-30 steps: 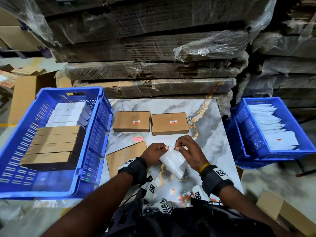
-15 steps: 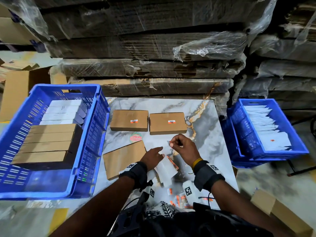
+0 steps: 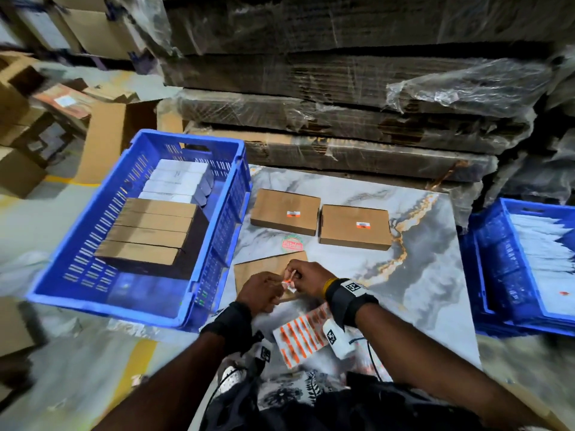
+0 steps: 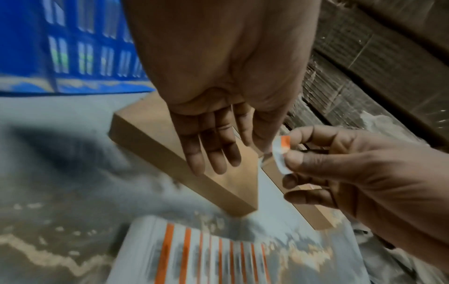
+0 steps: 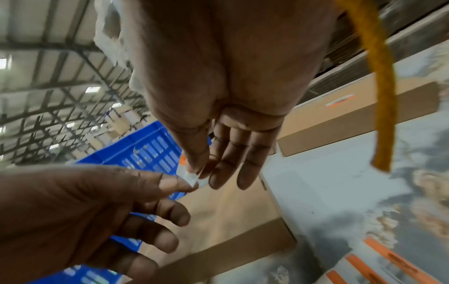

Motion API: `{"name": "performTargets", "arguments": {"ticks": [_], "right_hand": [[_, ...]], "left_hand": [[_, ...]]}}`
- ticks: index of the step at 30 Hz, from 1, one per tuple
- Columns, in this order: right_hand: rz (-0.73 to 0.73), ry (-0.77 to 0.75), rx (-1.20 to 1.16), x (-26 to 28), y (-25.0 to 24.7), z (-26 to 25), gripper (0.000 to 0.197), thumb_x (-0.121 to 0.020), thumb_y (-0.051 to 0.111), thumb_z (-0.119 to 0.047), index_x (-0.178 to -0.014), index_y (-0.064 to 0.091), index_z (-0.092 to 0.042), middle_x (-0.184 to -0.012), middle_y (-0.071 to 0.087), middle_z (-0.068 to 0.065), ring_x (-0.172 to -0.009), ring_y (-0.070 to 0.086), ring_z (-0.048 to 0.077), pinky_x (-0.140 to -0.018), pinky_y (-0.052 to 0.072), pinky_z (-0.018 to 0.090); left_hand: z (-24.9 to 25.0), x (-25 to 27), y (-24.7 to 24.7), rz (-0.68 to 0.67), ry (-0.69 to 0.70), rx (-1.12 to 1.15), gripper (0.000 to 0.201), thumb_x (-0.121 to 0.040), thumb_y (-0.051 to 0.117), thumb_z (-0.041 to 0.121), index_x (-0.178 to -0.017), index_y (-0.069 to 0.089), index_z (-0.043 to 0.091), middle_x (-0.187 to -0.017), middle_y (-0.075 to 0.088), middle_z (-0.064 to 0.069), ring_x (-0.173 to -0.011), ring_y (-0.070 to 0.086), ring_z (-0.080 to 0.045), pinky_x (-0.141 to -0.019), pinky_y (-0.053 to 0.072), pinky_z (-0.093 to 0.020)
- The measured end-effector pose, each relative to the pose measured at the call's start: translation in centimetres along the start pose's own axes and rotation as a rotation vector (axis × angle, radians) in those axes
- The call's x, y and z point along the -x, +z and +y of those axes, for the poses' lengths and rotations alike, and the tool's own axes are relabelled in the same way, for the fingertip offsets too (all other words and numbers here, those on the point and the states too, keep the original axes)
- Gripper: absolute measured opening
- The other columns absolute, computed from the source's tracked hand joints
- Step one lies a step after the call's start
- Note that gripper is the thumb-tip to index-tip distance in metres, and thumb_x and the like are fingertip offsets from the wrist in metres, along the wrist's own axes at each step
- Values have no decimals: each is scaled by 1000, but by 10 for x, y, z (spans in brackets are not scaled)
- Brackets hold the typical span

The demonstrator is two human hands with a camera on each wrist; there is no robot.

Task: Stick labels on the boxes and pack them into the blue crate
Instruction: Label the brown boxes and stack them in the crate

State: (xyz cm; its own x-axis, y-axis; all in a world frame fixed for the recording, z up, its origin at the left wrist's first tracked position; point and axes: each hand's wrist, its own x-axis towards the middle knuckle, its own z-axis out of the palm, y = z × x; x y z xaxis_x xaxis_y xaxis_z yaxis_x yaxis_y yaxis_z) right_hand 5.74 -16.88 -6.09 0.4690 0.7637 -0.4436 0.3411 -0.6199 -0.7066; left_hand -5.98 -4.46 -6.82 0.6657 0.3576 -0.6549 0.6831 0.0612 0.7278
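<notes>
Meeting over the nearest brown box, beside the blue crate, left hand & right hand share one label (head view). L-wrist view: right hand pinches it thumb-to-forefinger, other fingers loosely curled. R-wrist view: left hand nips its lower tip; I'd keep it taut, then press flat mid-lid.

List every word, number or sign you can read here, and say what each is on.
Nothing reads clearly.
Round red and green sticker on the marble table: lettering blurred.
Orange and white labels on the two brown cardboard boxes: too small.
Orange-striped white label sheet: blurred.
Small label held between left hand and right hand: blurred.
</notes>
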Motion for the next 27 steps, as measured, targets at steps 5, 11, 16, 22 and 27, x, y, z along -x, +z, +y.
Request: {"name": "performTargets", "arguments": {"ticks": [5, 11, 16, 22, 27], "right_hand": [[-119, -1, 94, -28, 12, -20, 25, -84, 54, -5, -98, 64, -23, -100, 69, 0, -88, 63, 20, -74, 47, 22], [-137, 52, 149, -45, 10, -23, 27, -80, 63, -11, -90, 57, -36, -102, 68, 0, -93, 64, 22, -86, 53, 36], [-47, 71, 99, -54, 16, -7, 44, -75, 71, -11, -106, 52, -34, -110, 61, 7, -96, 63, 27, -84, 53, 40], [28, 242, -53, -44, 3, 3, 50, -79, 76, -12, -122, 53, -22, -91, 62, 4, -81, 58, 21, -72, 43, 26], [104, 306, -42, -47, 11, 6, 46, -81, 67, -11, -124, 57, -25, -106, 65, 9, -96, 62, 28, -81, 47, 26]], "left_hand": [[-6, -8, -13, 30, -72, 64, 20, -93, 60, 8, -73, 57, 10, -63, 54, -13, -38, 48, -17, -48, 36, -21], [-8, -26, -9, 82, -134, 195, 24, -96, 58, 11, -73, 49, 12, -58, 49, -11, -29, 43, -14, -42, 32, -16], [1, -37, 0, 152, -153, 239, 15, -96, 57, 17, -82, 55, 12, -61, 54, -8, -37, 43, -17, -44, 39, -20], [-2, -45, 11, 136, -259, 380, 15, -99, 53, 15, -86, 56, 8, -65, 49, -7, -44, 34, -16, -43, 33, -17], [-4, -46, 18, 173, -295, 386, 25, -96, 56, 12, -71, 55, 8, -61, 51, -7, -32, 34, -14, -44, 29, -19]]}}
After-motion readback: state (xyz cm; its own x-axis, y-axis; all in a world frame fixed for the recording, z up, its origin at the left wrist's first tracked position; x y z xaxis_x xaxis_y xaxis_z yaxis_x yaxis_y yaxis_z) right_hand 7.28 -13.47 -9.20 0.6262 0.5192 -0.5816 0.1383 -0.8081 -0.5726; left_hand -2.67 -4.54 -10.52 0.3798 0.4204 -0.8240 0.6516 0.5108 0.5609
